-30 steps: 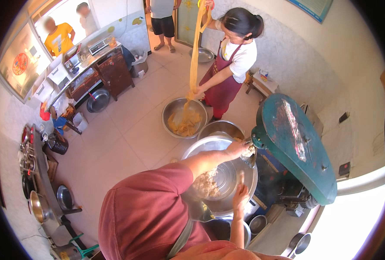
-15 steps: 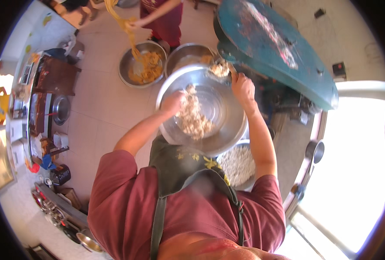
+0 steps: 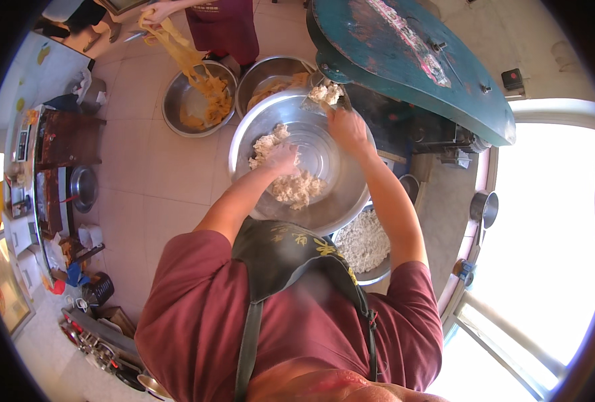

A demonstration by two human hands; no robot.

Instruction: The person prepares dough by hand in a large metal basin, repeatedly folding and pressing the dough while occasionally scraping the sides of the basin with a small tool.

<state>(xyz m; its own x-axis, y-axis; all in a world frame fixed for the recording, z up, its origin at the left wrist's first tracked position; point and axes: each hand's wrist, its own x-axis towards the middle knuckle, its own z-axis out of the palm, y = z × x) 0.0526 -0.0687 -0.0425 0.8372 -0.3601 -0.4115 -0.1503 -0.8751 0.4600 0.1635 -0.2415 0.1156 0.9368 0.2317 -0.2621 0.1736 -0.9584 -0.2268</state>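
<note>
A large steel bowl [image 3: 339, 195] in front of me holds clumps of pale crumbly dough [image 3: 296, 191]. My left hand [image 3: 281, 158] is down among the clumps, its fingers curled into them. My right hand [image 3: 344, 127] is closed at the lower edge of a metal chute [image 3: 311, 100] beneath the green machine [image 3: 411, 74]; what it grips is unclear. More dough [image 3: 325, 91] sits in that chute. A basin of white crumbly material [image 3: 362, 242] lies below the bowl, partly behind my right forearm.
A co-worker in a maroon apron [image 3: 223, 30] holds yellow strips [image 3: 183, 50] over a steel bowl [image 3: 172, 118], beside another bowl [image 3: 247, 77]. A cluttered counter [image 3: 66, 141] runs along the left. A bright doorway [image 3: 539, 234] and a small pot [image 3: 486, 209] are at right.
The view has swung down onto my body. My left hand moved from the chute down into the bowl's dough, and my right hand rose from the bowl to the chute.
</note>
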